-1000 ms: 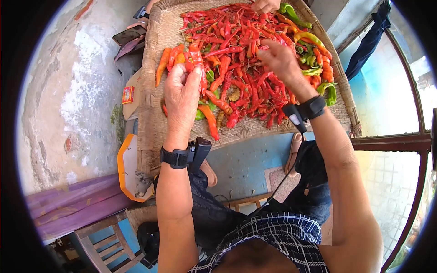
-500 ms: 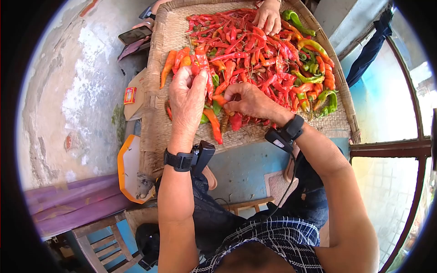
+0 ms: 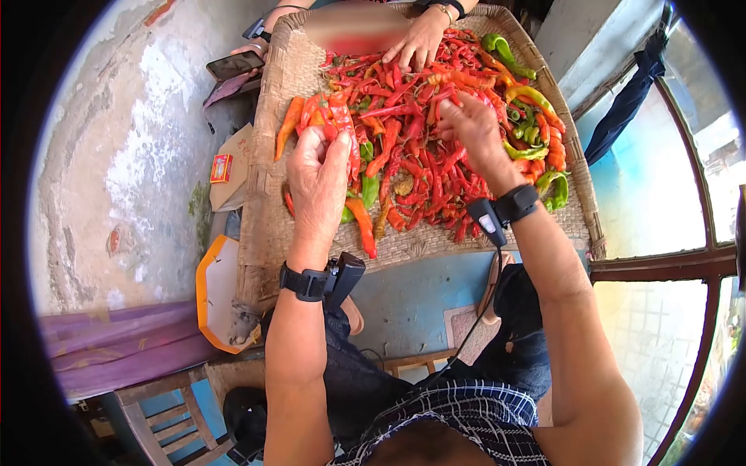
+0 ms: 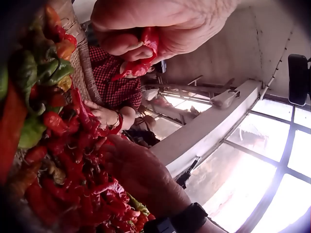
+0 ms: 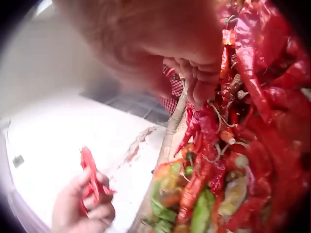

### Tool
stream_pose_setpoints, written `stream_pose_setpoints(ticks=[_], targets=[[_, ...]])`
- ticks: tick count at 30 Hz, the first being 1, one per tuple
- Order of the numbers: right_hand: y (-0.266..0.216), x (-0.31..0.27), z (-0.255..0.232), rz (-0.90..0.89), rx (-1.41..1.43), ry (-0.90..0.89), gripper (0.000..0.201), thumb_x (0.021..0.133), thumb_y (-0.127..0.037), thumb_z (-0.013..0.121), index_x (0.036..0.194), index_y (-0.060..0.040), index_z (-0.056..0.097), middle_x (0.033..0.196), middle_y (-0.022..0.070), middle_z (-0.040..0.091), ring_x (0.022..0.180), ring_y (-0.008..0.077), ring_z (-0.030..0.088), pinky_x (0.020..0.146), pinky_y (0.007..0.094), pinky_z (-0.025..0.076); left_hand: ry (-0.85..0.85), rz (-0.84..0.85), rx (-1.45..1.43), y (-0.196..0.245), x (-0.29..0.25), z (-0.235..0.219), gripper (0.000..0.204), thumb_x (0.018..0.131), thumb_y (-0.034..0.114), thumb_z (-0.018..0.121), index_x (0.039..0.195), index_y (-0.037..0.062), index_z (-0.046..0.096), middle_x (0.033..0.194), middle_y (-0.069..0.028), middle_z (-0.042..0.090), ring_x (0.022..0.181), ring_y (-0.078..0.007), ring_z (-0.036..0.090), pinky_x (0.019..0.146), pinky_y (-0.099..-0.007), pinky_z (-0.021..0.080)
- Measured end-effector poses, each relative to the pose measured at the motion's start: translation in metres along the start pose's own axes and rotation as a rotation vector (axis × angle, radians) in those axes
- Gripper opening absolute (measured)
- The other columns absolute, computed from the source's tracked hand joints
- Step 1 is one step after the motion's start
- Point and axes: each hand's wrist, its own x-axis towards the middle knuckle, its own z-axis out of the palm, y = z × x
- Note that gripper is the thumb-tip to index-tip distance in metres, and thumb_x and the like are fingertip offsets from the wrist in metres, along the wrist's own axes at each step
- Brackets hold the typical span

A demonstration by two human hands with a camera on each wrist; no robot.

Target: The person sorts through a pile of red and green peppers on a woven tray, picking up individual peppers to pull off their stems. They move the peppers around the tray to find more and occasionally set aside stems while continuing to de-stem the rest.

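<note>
My left hand (image 3: 318,171) is raised over the near left of a woven basket tray (image 3: 260,194). Thumb and fingers grip a wrinkled red chili pepper (image 4: 149,41), which also sticks up from that hand in the right wrist view. Over the middle of the chili pile (image 3: 420,167) reaches my right hand (image 3: 478,136), its fingers bent. A red chili pepper (image 4: 116,127) shows at its fingertips in the left wrist view; the palm side is hidden. Orange chili peppers (image 3: 289,128) lie left of the pile, green and yellow ones (image 3: 532,128) at its right.
Another person's hand (image 3: 416,39) rests on the far side of the pile. Someone holds a phone (image 3: 235,65) beyond the tray's left rim. A wall stands left, a window (image 3: 653,179) right. An orange-rimmed container (image 3: 217,295) sits beside the tray.
My right hand came from the far pile to the near peppers beside my left hand, then back over the pile. An orange-red pepper is gone from there. The other person's hand reached farther in.
</note>
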Motion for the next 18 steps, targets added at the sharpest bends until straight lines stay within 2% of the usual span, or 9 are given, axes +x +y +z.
stream_pose_setpoints(ticks=[1, 2, 4, 6, 7, 8, 12, 16, 18], targets=[[0.004, -0.001, -0.002, 0.049, -0.264, -0.161, 0.045, 0.088, -0.019, 0.065, 0.122, 0.0073, 0.05, 0.084, 0.0057, 0.064, 0.068, 0.0088, 0.058, 0.06, 0.0245, 0.051, -0.007, 0.025, 0.018, -0.005, 0.001, 0.0, 0.011, 0.093, 0.013, 0.055, 0.09, 0.0018, 0.056, 0.074, 0.0033, 0.055, 0.062, -0.0015, 0.046, 0.054, -0.0196, 0.037], [0.018, -0.003, 0.001, -0.14, -0.621, -0.307, 0.043, 0.086, -0.018, 0.066, 0.12, 0.0027, 0.052, 0.083, 0.0093, 0.065, 0.068, 0.0151, 0.061, 0.062, 0.0262, 0.052, -0.015, 0.051, 0.037, -0.007, 0.002, 0.0, 0.012, 0.093, 0.013, 0.055, 0.09, 0.0016, 0.056, 0.074, 0.0033, 0.055, 0.062, -0.0017, 0.046, 0.054, -0.0198, 0.037], [0.039, -0.012, 0.013, -0.743, -0.715, -0.445, 0.039, 0.081, -0.012, 0.066, 0.117, -0.0012, 0.054, 0.087, 0.014, 0.064, 0.072, 0.0246, 0.063, 0.063, 0.0312, 0.053, -0.012, 0.02, 0.044, -0.002, 0.001, 0.001, 0.012, 0.093, 0.013, 0.055, 0.09, 0.0014, 0.056, 0.073, 0.003, 0.055, 0.062, -0.002, 0.046, 0.054, -0.0202, 0.038], [0.046, -0.022, 0.024, -0.771, -1.105, -0.48, 0.04, 0.074, -0.005, 0.063, 0.113, -0.002, 0.055, 0.094, 0.0178, 0.059, 0.079, 0.033, 0.061, 0.066, 0.0374, 0.053, -0.007, -0.004, 0.046, 0.001, -0.001, 0.003, 0.013, 0.093, 0.013, 0.055, 0.089, 0.0013, 0.056, 0.073, 0.0026, 0.055, 0.062, -0.0023, 0.046, 0.055, -0.0205, 0.038], [0.038, -0.031, 0.028, -0.722, -1.098, -0.439, 0.038, 0.072, -0.004, 0.061, 0.11, -0.004, 0.056, 0.096, 0.0155, 0.055, 0.085, 0.0322, 0.059, 0.067, 0.0405, 0.053, -0.019, -0.015, 0.056, 0.003, -0.002, 0.005, 0.013, 0.093, 0.013, 0.055, 0.089, 0.0013, 0.056, 0.072, 0.0021, 0.055, 0.062, -0.0028, 0.047, 0.055, -0.0211, 0.039], [0.028, -0.036, 0.03, -0.704, -1.13, -0.439, 0.021, 0.072, -0.004, 0.06, 0.093, -0.0033, 0.057, 0.094, 0.0139, 0.054, 0.09, 0.031, 0.059, 0.072, 0.039, 0.052, -0.032, -0.017, 0.064, 0.005, -0.002, 0.006, 0.013, 0.093, 0.014, 0.056, 0.088, 0.0013, 0.056, 0.072, 0.0016, 0.056, 0.062, -0.0034, 0.047, 0.055, -0.0217, 0.039], [0.025, -0.037, 0.029, -0.736, -1.203, -0.413, 0.016, 0.076, -0.007, 0.058, 0.092, -0.009, 0.057, 0.087, 0.0122, 0.052, 0.08, 0.0308, 0.06, 0.063, 0.0402, 0.052, -0.031, 0.082, 0.274, -0.004, -0.005, 0.002, 0.016, 0.09, 0.016, 0.058, 0.084, 0.001, 0.056, 0.069, -0.0016, 0.056, 0.061, -0.007, 0.048, 0.056, -0.0255, 0.041], [0.024, -0.039, 0.025, -0.743, -1.19, -0.471, 0.016, 0.078, -0.01, 0.058, 0.094, -0.0104, 0.059, 0.087, 0.0115, 0.053, 0.081, 0.0296, 0.061, 0.062, 0.0399, 0.052, -0.032, 0.063, 0.202, -0.005, -0.006, 0.003, 0.015, 0.089, 0.015, 0.059, 0.086, 0.0001, 0.056, 0.069, -0.0024, 0.056, 0.062, -0.0074, 0.048, 0.056, -0.0262, 0.041], [0.025, -0.043, 0.024, -0.644, -1.276, -0.501, 0.019, 0.079, -0.01, 0.058, 0.097, -0.0098, 0.06, 0.087, 0.0128, 0.053, 0.08, 0.0302, 0.061, 0.061, 0.0398, 0.052, -0.039, 0.08, 0.193, -0.008, -0.006, 0.006, 0.016, 0.089, 0.015, 0.059, 0.088, -0.0005, 0.056, 0.07, -0.0023, 0.057, 0.062, -0.0072, 0.049, 0.057, -0.026, 0.042]])
